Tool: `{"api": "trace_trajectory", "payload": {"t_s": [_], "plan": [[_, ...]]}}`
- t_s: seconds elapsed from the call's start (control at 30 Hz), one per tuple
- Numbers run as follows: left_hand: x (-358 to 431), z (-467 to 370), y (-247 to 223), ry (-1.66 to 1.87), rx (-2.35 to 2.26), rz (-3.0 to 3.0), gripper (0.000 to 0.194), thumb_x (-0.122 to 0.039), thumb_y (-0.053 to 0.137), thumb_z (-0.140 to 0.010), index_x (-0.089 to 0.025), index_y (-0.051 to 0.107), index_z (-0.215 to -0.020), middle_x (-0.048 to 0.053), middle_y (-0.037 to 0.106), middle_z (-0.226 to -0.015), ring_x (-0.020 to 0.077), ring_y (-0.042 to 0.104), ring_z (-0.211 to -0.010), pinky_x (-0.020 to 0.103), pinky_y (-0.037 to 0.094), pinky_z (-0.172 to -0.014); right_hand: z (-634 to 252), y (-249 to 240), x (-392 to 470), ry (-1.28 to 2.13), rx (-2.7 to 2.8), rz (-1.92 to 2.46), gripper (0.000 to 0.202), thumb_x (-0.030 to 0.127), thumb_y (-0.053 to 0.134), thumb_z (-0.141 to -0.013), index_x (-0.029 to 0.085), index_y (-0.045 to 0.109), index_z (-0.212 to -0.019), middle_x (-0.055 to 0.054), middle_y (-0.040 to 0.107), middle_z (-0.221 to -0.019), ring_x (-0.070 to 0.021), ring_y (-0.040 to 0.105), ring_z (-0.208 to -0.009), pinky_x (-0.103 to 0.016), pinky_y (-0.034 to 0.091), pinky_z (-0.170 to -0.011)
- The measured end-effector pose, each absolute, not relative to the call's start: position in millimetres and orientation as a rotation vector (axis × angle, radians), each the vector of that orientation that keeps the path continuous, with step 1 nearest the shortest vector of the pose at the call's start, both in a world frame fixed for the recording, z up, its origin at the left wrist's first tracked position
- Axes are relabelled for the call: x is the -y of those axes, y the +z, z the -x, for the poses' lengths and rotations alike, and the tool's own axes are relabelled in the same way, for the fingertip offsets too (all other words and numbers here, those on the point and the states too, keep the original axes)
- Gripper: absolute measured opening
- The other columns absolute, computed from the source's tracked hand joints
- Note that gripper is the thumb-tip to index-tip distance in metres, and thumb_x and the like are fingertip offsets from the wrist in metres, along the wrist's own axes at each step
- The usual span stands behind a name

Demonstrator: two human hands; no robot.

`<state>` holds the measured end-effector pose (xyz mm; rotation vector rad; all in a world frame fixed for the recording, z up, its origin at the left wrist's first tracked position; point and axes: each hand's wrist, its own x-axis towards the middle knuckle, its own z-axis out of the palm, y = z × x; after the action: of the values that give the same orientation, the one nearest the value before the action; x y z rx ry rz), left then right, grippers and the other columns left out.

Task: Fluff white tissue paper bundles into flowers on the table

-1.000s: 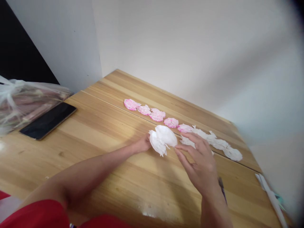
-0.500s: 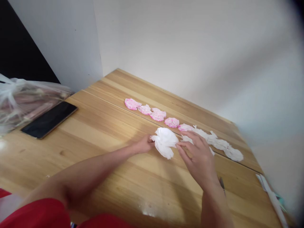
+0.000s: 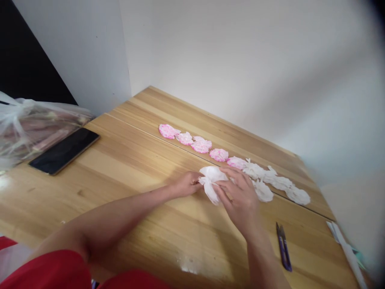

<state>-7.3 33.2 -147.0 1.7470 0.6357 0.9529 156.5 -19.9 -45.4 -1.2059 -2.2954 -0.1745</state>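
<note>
A white tissue flower [image 3: 211, 175] is held above the wooden table between my two hands. My left hand [image 3: 189, 183] is closed on its left end. My right hand [image 3: 239, 194] pinches its petals from the right, thumb and forefinger together. Behind them a slanting row of paper flowers lies on the table: pink-edged ones [image 3: 201, 145] to the left, white ones [image 3: 281, 183] to the right. Another white flower [image 3: 263, 191] lies just beyond my right hand, partly covered by it.
Purple-handled snips [image 3: 283, 247] lie right of my right forearm. A black phone [image 3: 64, 151] rests at the left beside a clear plastic bag [image 3: 36, 124]. White strips [image 3: 345, 251] lie at the table's right edge [image 3: 325, 200].
My right hand has moved left and closer to my left hand, folding over the flower. The snips and the white flower behind my hand now show more fully.
</note>
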Motion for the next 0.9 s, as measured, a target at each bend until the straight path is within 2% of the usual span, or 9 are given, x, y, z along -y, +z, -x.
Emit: {"api": "trace_trajectory", "payload": {"t_s": [0.1, 0.33, 0.53, 0.7, 0.83, 0.9], "plan": [[-34.2, 7.5, -146.4, 0.985, -0.683, -1.775, 0.021, -0.025, 0.051, -0.081, -0.014, 0.057, -0.064, 0.003, 0.064, -0.068, 0.0142, 0.057, -0.069, 0.023, 0.042, -0.068, -164.3, -43.9, 17.2, -0.212, 2.209, 1.221, 0.007, 0.021, 0.056, -0.086, 0.023, 0.062, -0.083, -0.007, 0.062, -0.11, -0.0245, 0.056, -0.107, -0.047, 0.044, -0.091], [-34.3, 7.2, -146.3, 1.004, -0.751, -1.699, 0.016, -0.017, 0.048, -0.077, -0.014, 0.057, -0.064, 0.003, 0.066, -0.073, 0.0153, 0.057, -0.07, 0.024, 0.041, -0.066, -167.5, -26.6, 26.5, -0.224, 2.209, 1.211, 0.01, 0.018, 0.06, -0.084, 0.023, 0.062, -0.092, -0.008, 0.06, -0.114, -0.0241, 0.055, -0.108, -0.044, 0.043, -0.09], [-34.0, 8.8, -145.5, 0.978, -0.804, -1.78, 0.014, -0.01, 0.047, -0.074, -0.013, 0.057, -0.065, 0.002, 0.065, -0.071, 0.0146, 0.058, -0.069, 0.023, 0.042, -0.066, -160.4, -28.4, 30.8, -0.249, 2.341, 1.231, 0.012, 0.025, 0.059, -0.086, 0.024, 0.063, -0.098, -0.004, 0.063, -0.087, -0.0205, 0.058, -0.087, -0.038, 0.04, -0.077], [-30.1, 11.2, -145.9, 0.893, -0.805, -2.072, 0.012, -0.012, 0.05, -0.075, -0.014, 0.06, -0.07, 0.005, 0.068, -0.079, 0.0169, 0.059, -0.075, 0.025, 0.043, -0.071, -149.8, -34.2, 27.5, -0.247, 2.436, 1.279, 0.015, 0.025, 0.051, -0.09, 0.024, 0.063, -0.099, -0.003, 0.065, -0.088, -0.0196, 0.058, -0.084, -0.037, 0.036, -0.077], [-29.1, 15.7, -125.6, 0.832, -0.78, -2.237, 0.012, -0.015, 0.051, -0.078, -0.014, 0.063, -0.078, 0.008, 0.069, -0.087, 0.0185, 0.061, -0.082, 0.026, 0.043, -0.074, -145.1, -23.9, 26.4, -0.188, 2.454, 1.257, 0.016, 0.024, 0.049, -0.091, 0.023, 0.063, -0.098, -0.002, 0.067, -0.088, -0.0189, 0.059, -0.085, -0.037, 0.035, -0.078], [-32.6, 17.8, -104.7, 0.801, -0.814, -2.297, 0.012, -0.016, 0.052, -0.079, -0.014, 0.063, -0.076, 0.009, 0.069, -0.086, 0.019, 0.061, -0.081, 0.026, 0.042, -0.072, -145.4, -14.9, 25.7, -0.208, 2.429, 1.231, 0.015, 0.026, 0.05, -0.091, 0.023, 0.063, -0.097, -0.002, 0.068, -0.088, -0.0187, 0.059, -0.085, -0.037, 0.034, -0.079]]}}
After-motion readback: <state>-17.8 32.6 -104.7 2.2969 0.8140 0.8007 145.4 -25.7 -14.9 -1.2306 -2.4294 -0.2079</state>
